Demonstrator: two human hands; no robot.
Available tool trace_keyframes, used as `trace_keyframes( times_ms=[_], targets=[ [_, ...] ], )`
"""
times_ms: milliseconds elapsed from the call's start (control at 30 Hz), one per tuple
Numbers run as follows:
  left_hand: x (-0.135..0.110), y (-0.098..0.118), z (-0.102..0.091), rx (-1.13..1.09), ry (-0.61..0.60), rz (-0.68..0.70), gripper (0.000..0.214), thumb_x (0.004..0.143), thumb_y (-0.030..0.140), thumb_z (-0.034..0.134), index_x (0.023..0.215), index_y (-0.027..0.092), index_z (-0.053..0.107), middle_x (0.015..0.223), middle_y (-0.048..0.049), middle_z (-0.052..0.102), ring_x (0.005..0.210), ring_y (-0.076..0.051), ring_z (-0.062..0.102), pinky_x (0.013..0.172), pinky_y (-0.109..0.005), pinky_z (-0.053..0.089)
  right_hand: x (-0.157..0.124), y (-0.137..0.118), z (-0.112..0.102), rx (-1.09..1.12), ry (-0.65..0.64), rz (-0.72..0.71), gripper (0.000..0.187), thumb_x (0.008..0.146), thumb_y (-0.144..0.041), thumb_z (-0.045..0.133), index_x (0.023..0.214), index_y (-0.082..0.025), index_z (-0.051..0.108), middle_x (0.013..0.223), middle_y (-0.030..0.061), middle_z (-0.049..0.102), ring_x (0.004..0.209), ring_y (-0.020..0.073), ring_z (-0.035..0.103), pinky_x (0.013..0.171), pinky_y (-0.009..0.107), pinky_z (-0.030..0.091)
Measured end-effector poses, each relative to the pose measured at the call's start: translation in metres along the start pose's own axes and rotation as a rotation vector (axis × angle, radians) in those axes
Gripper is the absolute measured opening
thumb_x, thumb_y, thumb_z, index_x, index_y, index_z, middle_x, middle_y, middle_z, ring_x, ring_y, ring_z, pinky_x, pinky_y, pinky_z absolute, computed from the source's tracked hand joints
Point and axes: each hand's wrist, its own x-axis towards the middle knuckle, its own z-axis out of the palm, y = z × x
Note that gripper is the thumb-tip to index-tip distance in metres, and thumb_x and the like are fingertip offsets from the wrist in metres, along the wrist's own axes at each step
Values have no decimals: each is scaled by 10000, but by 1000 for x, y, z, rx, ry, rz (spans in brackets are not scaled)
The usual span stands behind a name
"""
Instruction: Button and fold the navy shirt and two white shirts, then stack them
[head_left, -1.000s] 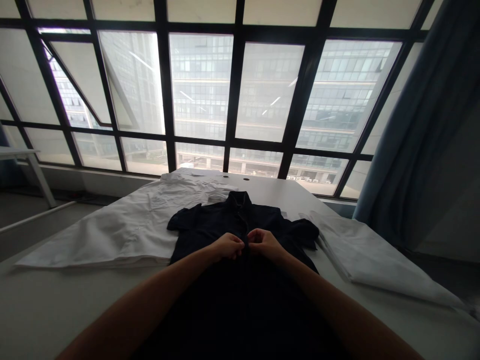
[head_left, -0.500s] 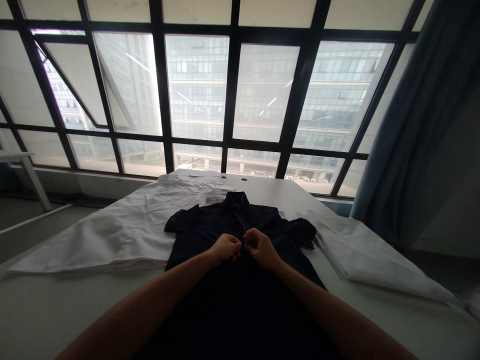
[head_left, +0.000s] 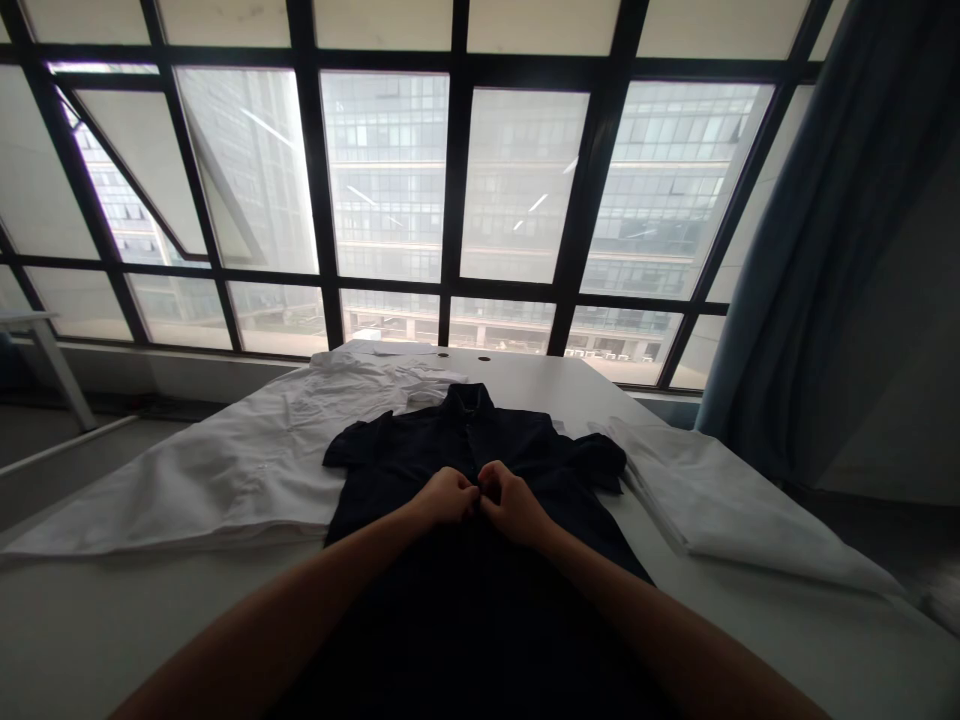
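Note:
A dark navy short-sleeved shirt (head_left: 420,455) lies flat on a white table (head_left: 105,620), its collar (head_left: 466,402) pointing away from me. My left hand (head_left: 448,497) and my right hand (head_left: 510,503) meet at the middle of its front. Their fingers pinch the placket (head_left: 480,490) from either side. Whether a button lies between them is hidden by my fingers. A folded white garment (head_left: 225,470) lies under and beside the shirt's left side, and a white cloth (head_left: 735,510) lies to its right.
Behind the table stands a large black-framed window (head_left: 450,180) with a building outside. A blue-grey curtain (head_left: 810,270) hangs at the right. A white table leg (head_left: 56,370) stands at the far left, beyond the table's edge.
My hands have moved closer together at the placket, and my fingers now almost touch. The whole scene has shifted slightly left in the view.

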Motion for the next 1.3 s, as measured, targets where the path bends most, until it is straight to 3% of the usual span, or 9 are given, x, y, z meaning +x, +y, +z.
trace_keyframes(
  times_ms=[200, 333, 533, 767, 1000, 1300],
  targets=[
    [-3, 2, -12, 193, -44, 2, 221, 799, 220, 572, 628, 132, 682, 556, -20, 627, 470, -96, 500, 440, -206, 302, -2, -6, 2, -151, -20, -73, 243, 709, -70, 570, 907, -205, 529, 712, -28, 586, 629, 122, 537, 593, 230, 378],
    [0, -2, -15, 40, -149, -53, 297, 805, 361, 608, 636, 125, 675, 511, 6, 572, 384, -63, 373, 407, -216, 237, -3, -9, 1, -149, -7, -78, 213, 698, -63, 582, 852, -203, 538, 714, -20, 602, 623, 123, 545, 589, 228, 388],
    [6, -9, -4, -53, -54, -92, 447, 761, 542, 664, 598, 128, 622, 473, 26, 512, 357, -52, 332, 395, -223, 192, -3, -7, -3, -87, -17, -88, 204, 700, -53, 582, 838, -203, 566, 735, -12, 635, 660, 133, 585, 625, 233, 426],
    [5, -9, 0, -10, -19, -46, 356, 841, 382, 603, 581, 139, 579, 460, 32, 501, 346, -56, 364, 375, -209, 214, 0, 8, -8, 68, -59, -4, 220, 721, -69, 584, 904, -190, 573, 779, 0, 660, 717, 145, 620, 696, 256, 466],
    [1, -3, -1, -2, -65, -47, 353, 845, 404, 599, 608, 144, 566, 513, 25, 550, 350, -55, 386, 376, -202, 232, 0, 8, -9, 36, -63, -25, 246, 688, -46, 569, 892, -182, 584, 763, -9, 647, 694, 134, 601, 678, 246, 457],
    [-1, -1, -10, -12, -135, -58, 279, 812, 275, 569, 565, 164, 502, 500, 41, 523, 350, -55, 391, 381, -200, 236, 1, 12, -19, 9, -114, -34, 204, 672, -78, 610, 849, -178, 620, 789, 6, 676, 727, 149, 629, 685, 253, 478]
  ],
)
